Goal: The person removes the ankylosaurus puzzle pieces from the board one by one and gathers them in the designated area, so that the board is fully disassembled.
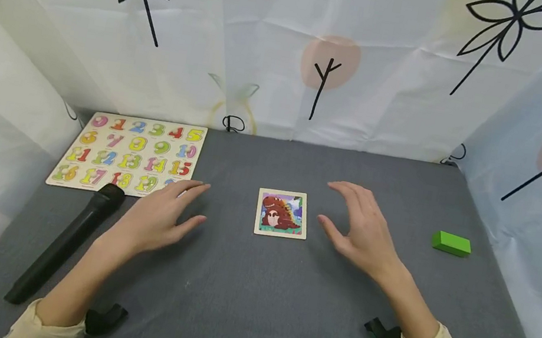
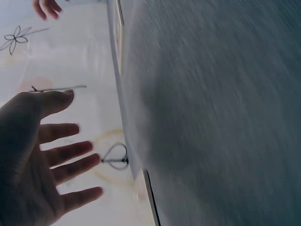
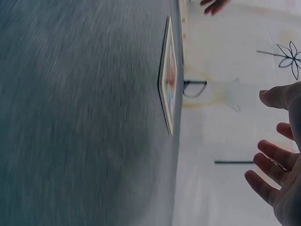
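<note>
A small square dinosaur picture puzzle [image 1: 282, 214] with a pale wooden rim lies flat on the grey table, between my two hands. To its left, my left hand [image 1: 157, 220] hovers with fingers spread, holding nothing; it covers the lower right corner of the number board [image 1: 128, 154]. My right hand [image 1: 365, 232] hovers on the puzzle's right side, its thumb apart from the fingers and nothing in its grasp. The right wrist view shows the puzzle [image 3: 169, 77] edge-on, apart from the right hand [image 3: 282, 160]. In the left wrist view the left hand [image 2: 42, 160] has its fingers stretched out.
A black stick-like object with a wider head [image 1: 64, 245] lies beside my left forearm. Far right on the table [image 1: 246, 314] sits a green block [image 1: 451, 243]. White printed curtains [image 1: 396, 94] stand along the back and both sides.
</note>
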The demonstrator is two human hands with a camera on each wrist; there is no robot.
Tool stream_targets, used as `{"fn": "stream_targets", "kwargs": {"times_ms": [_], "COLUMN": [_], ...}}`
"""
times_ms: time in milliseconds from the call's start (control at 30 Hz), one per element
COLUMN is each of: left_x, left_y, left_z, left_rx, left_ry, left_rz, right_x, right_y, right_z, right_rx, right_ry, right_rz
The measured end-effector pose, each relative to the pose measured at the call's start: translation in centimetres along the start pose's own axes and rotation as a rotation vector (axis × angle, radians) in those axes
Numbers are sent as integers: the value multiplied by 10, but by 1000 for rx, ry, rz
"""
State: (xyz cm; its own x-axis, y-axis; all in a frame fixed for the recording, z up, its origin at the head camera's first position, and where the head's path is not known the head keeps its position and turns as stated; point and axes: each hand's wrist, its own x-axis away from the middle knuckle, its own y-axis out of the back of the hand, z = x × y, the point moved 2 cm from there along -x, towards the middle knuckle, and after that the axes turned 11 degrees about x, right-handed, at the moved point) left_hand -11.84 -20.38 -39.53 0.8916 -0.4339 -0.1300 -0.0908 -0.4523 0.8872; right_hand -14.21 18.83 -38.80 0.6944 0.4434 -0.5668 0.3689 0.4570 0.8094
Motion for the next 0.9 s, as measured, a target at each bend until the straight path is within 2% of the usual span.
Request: {"fn": "stream_targets", "kwargs": {"times_ms": [167,333,500,700,833,900], "left_x": [-9,-20,-30,-45,-54,-57], "left_y": [-15,-28,-39,-53,-62,-71], "left_z": [-12,-22,-28,-31,-30,-23], "left_rx": [80,168,247,300,340,331], "left_ry": [14,30,46,34,-24,-69], "left_rz": [164,253,311,363,351,330], "right_x": [-14,-28,-41,-55,-61,-63], "right_y": [-23,-50,-74,-94,-105,-109], "right_z": [15,21,21,22,20,19], "right_rx": [-191,-377,-465,-501,-500,-482], "right_ry": [-104,-176,-206,-210,-231,-248], "right_rz": [159,289,377,441,489,511]}}
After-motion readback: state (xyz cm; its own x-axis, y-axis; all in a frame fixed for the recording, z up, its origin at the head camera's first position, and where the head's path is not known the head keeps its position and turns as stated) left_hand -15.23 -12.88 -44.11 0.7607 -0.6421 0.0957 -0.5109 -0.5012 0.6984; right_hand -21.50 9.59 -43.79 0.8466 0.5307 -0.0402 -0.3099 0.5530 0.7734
